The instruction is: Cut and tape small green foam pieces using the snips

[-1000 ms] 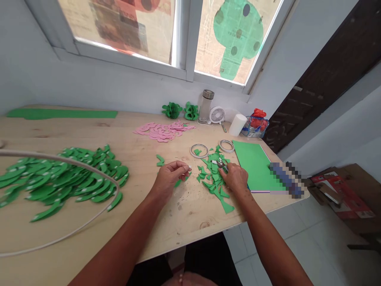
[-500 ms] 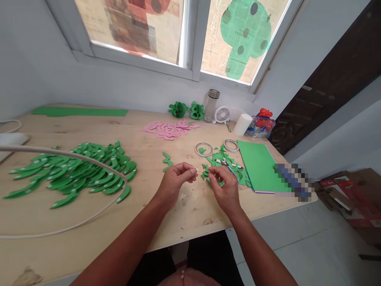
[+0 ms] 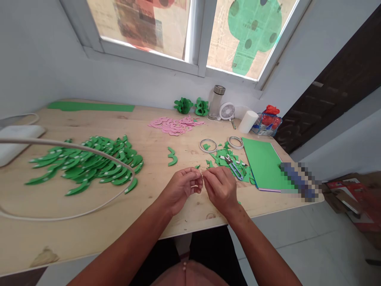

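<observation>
- Pinching tiny pale scrap of unclear material (image 3: 203,174) in fingertips of left hand (image 3: 185,186)
- Curling right hand (image 3: 219,188) nearly closed beside scrap; cannot tell if gripping

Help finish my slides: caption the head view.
Left hand and right hand held close together beside green scraps and blue-handled snips.

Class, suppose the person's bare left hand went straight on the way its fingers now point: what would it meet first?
The bare left hand would most likely meet the curled fingertips of the bare right hand first. Depth is unclear, so the two may already touch.
</observation>
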